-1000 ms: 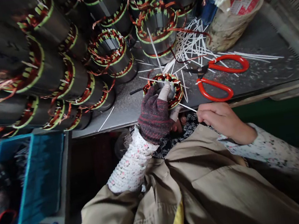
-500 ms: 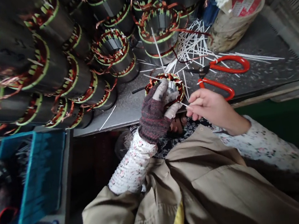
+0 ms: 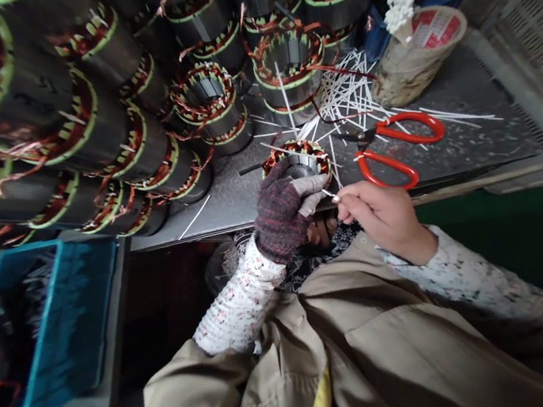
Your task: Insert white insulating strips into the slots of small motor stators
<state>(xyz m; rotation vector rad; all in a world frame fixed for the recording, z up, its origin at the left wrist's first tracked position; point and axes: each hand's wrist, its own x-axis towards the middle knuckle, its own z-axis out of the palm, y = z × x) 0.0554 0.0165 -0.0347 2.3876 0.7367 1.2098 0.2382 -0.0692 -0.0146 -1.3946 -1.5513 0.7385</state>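
A motor stator (image 3: 305,166) with copper windings and a pale green insulating rim stands near the bench's front edge. My left hand (image 3: 280,205), in a dark knitted glove with pale-wrapped fingertips, grips its near left side, fingers along the front rim. Part of the rim is hidden beneath the glove. In a pinch at the stator's front right, my bare right hand (image 3: 381,211) holds a thin white stick (image 3: 329,192) whose tip meets the rim near my left fingertips. More white sticks lie across the stator, and a black sleeve pokes out on its left.
Red-handled scissors (image 3: 407,129) lie right of the stator, near a heap of white sticks (image 3: 349,88). A tape-wrapped container (image 3: 416,65) stands behind. Wound stators (image 3: 211,107) are stacked at the back and left. A teal bin (image 3: 61,327) sits lower left.
My left fingers have drawn back from over the stator's opening to its front rim, baring the bore. My right hand has dropped slightly, still pinching the stick. The view has shifted a little.
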